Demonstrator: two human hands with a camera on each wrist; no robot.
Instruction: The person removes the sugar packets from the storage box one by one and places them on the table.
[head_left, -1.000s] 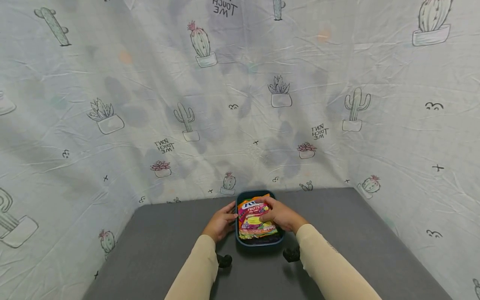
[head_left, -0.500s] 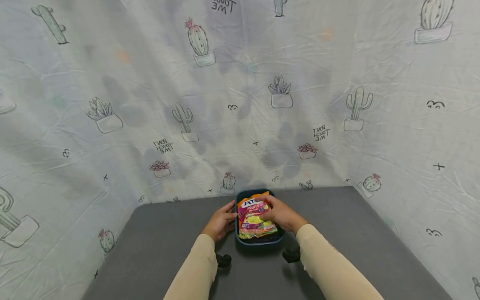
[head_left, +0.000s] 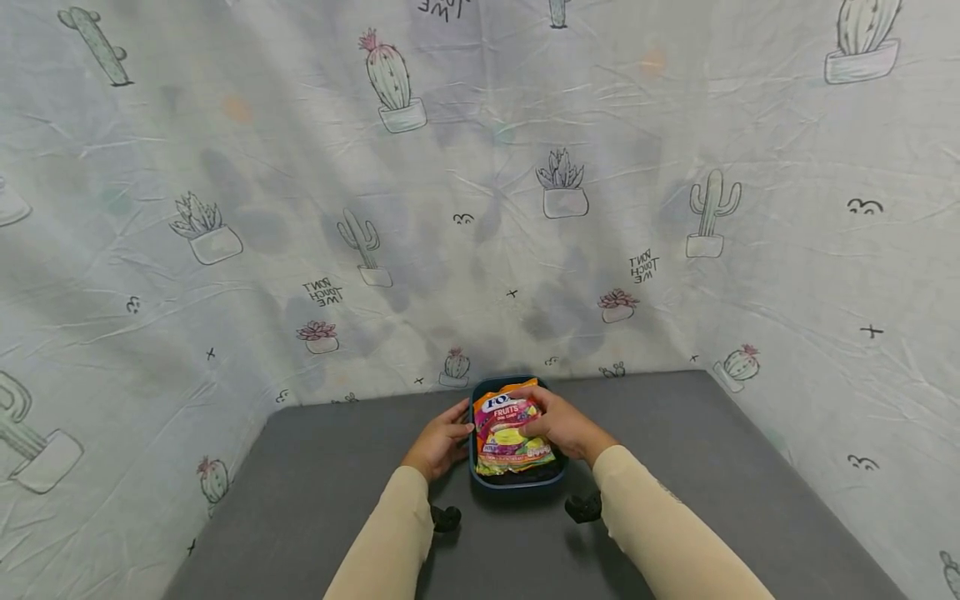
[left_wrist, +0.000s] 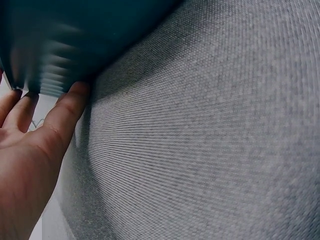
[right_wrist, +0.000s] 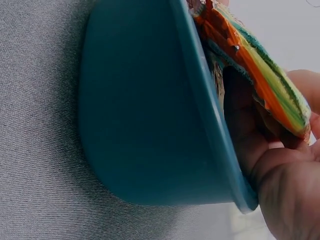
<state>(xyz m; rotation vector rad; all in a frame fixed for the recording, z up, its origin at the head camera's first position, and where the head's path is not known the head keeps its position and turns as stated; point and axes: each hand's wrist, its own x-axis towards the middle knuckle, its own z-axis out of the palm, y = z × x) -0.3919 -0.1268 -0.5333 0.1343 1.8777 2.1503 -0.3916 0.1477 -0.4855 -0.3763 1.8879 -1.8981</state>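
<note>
A dark teal plastic tub (head_left: 519,487) stands on the grey table near the back wall. On top of its contents lies a colourful bag of fruit candy (head_left: 506,437), printed "FOX" and "FRUITS". My right hand (head_left: 566,429) reaches over the tub's right rim and grips the candy bag. In the right wrist view, the bag's orange and green edge (right_wrist: 260,75) sits between the fingers above the rim. My left hand (head_left: 437,443) rests against the tub's left side; the left wrist view shows its fairly straight fingers (left_wrist: 65,112) touching the outer wall. What lies under the bag is mostly hidden.
A grey cloth-like surface covers the table (head_left: 337,492). Behind and to both sides hangs a pale curtain (head_left: 480,250) printed with cacti. Black wrist mounts (head_left: 582,508) stick out below the forearms, just above the table.
Both hands stay in place on the tub and the candy bag. Only a slight shift of the head view shows.
</note>
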